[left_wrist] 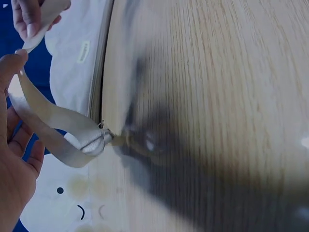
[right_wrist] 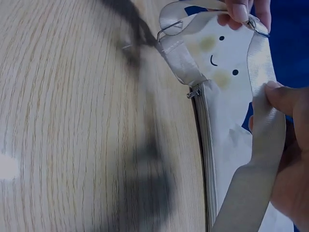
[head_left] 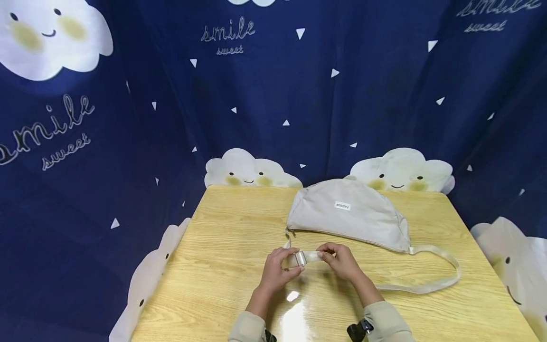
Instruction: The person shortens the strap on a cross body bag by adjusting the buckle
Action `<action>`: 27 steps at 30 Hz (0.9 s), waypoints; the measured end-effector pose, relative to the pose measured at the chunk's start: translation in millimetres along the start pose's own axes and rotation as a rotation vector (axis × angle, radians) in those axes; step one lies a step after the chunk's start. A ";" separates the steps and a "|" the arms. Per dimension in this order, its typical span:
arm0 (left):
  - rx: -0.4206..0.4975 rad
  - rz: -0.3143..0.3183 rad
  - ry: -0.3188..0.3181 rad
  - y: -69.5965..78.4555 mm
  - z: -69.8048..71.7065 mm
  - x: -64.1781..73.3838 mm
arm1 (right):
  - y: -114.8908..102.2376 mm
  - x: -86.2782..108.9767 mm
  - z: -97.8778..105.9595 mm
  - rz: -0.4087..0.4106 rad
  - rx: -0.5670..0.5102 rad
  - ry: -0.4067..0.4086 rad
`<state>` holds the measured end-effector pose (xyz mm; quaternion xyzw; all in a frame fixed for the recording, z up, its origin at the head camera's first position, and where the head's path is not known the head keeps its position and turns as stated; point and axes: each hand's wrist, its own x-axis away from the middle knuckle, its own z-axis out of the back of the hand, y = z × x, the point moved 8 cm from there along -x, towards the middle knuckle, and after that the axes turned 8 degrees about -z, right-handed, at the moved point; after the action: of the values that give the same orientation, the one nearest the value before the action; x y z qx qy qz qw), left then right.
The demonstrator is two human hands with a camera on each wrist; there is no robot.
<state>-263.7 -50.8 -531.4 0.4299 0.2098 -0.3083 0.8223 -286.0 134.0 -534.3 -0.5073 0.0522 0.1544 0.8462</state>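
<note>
A pale bag [head_left: 342, 213] with a small "FASHION" label lies on the wooden table, its zip edge toward me. From its left end a strap [right_wrist: 260, 130] runs to my hands. My left hand [head_left: 277, 270] pinches the metal strap buckle [head_left: 300, 258] between thumb and fingers. Just to the right, my right hand [head_left: 340, 261] grips the strap between thumb and forefinger. Between buckle and bag the strap hangs in a loop, plain in the left wrist view. A zip pull [right_wrist: 193, 93] shows at the bag's corner.
The rest of the strap [head_left: 444, 285] curves over the table [head_left: 205, 285] from the bag's right end. A dark blue curtain [head_left: 265, 95] with clouds hangs behind and along the sides. Each wrist wears a small black camera [head_left: 360, 329].
</note>
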 end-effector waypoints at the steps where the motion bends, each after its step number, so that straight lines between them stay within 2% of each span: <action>1: 0.007 -0.013 0.004 0.5 -0.1 -0.6 | -0.5 -0.2 -0.8 0.011 -0.012 -0.004; 4: 0.042 -0.039 0.004 1.5 -0.8 -2.9 | -0.9 -2.5 -4.3 0.002 -0.024 -0.032; 9: 0.089 -0.041 -0.011 2.0 -2.2 -6.1 | 1.1 -9.3 -11.4 -0.097 -0.030 -0.098; 14: 0.091 -0.047 -0.001 2.4 -2.6 -7.3 | -6.5 -17.0 -22.8 -0.062 -0.076 -0.153; 18: 0.087 -0.053 0.017 3.1 -3.2 -8.0 | -13.6 -20.7 -31.6 -0.040 -0.065 -0.190; 25: 0.194 0.020 0.027 0.2 -4.2 -8.6 | -16.0 -22.4 -28.1 -0.071 -0.028 -0.162; 27: 0.208 0.037 0.026 8.6 0.3 -12.4 | -11.8 -22.5 -27.7 -0.097 -0.030 -0.171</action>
<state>-266.7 -43.2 -518.7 0.5208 0.1792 -0.3074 0.7760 -301.6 99.9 -532.2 -0.5070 -0.0471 0.1568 0.8463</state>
